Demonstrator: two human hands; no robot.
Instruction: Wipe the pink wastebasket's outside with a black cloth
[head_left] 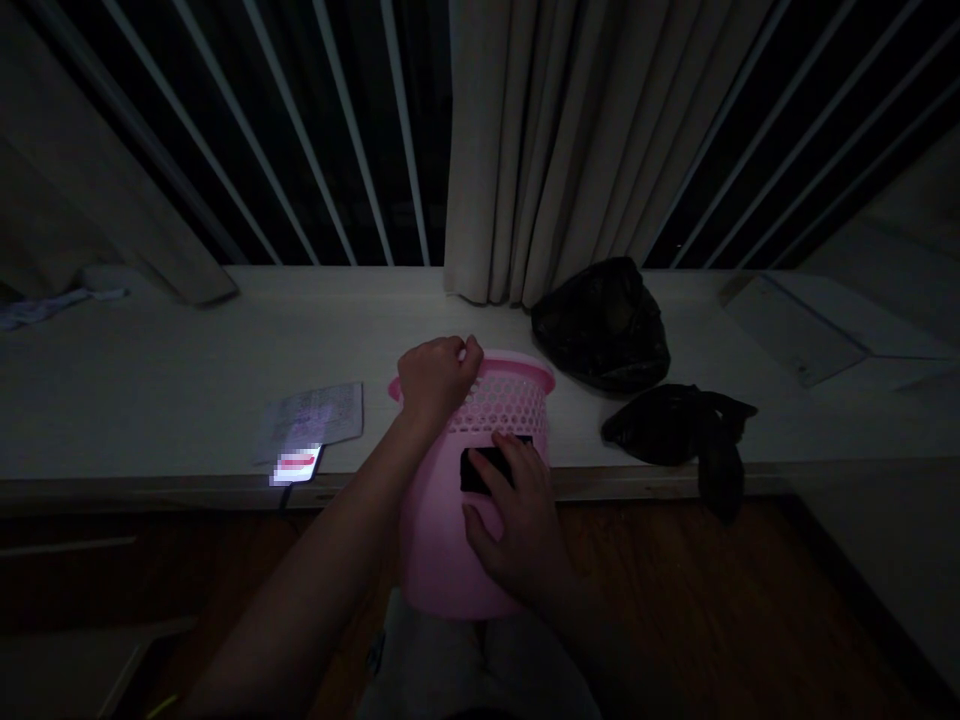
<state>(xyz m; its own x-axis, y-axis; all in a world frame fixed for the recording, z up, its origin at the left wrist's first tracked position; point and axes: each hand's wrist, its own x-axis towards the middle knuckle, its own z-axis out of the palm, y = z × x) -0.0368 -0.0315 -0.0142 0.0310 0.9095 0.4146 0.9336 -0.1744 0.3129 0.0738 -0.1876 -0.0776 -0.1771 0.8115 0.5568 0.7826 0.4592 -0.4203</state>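
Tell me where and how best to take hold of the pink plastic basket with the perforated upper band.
Grip the pink plastic basket by its flared rim, probably from the right: it juts outward, giving an edge to curl over, and that stretch shows bare. The left hand covers part of the rim's left; the smooth lower wall offers less to hook.

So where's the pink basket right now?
The pink basket is just below the middle of the head view, with the left hand at its rim and the right hand on its side, left of the black bags.
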